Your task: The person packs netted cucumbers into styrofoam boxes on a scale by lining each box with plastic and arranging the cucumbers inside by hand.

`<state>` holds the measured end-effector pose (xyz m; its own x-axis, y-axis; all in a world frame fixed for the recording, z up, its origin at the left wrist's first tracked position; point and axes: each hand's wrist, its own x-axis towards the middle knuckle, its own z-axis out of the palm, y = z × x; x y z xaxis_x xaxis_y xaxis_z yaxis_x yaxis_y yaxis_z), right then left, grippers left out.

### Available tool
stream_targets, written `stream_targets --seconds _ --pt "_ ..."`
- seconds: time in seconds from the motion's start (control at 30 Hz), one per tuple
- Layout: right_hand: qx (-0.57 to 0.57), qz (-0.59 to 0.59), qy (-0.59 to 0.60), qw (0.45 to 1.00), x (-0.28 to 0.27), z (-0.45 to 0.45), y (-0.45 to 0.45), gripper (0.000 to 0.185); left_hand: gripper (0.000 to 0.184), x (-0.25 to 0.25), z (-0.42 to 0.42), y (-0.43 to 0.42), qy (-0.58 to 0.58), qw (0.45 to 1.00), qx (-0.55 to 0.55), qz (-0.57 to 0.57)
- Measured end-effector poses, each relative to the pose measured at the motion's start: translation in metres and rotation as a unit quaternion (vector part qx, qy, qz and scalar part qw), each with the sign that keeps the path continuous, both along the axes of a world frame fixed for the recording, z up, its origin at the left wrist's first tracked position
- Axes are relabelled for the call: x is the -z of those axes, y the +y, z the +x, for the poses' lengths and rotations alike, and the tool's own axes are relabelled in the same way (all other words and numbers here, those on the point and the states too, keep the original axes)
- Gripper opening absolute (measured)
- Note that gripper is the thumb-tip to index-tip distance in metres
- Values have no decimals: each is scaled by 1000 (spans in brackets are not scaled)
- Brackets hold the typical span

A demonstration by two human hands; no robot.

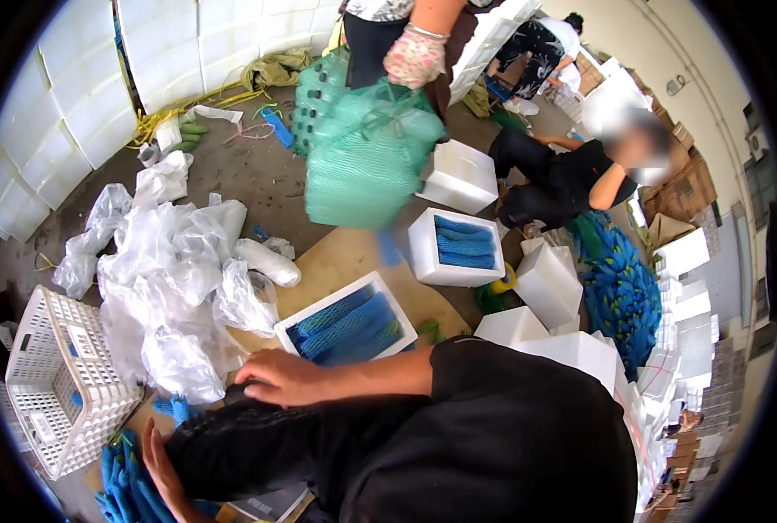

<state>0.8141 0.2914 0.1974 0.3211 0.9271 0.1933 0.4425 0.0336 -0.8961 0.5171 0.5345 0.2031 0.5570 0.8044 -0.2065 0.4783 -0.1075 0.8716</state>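
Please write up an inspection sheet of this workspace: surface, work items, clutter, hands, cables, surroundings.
Surface: brown sheet on a grey floor.
Work items: blue pieces near the left hand; two white boxes hold more.
Clutter: loose plastic bags; white crate beside them.
Hands: left open, contact with the blue pieces unclear; right hand rests on a black trouser leg.
Cables: nothing seen; only yellow straps.
Surroundings: stacked white blocks; a standing person's gloved hand at a green net sack; a seated person at right.
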Motion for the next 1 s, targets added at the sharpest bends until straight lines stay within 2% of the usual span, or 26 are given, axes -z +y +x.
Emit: stream_targets --seconds 0.13,0.23,0.3,0.37,0.83,1.0 --pt "-69 123 -28 990 -13 -39 13 37 52 -1 -1 -2 -3 1000 -8 -8" --pt "-91 151 -83 981 7 -70 19 41 51 2 -2 -1 -16 1000 -10 -12" --pt "-115 109 -15 987 12 -82 17 42 52 5 -4 0 -16 1000 -14 -7" --pt "-129 104 -44 985 12 -77 18 41 51 4 -6 0 -7 1000 -16 -9" --pt "-138 87 -24 986 18 -78 20 41 52 -3 -7 -3 -9 999 -5 -40" --pt "-135 89 -22 987 16 -76 19 41 51 2 -5 -1 -10 1000 -7 -4"
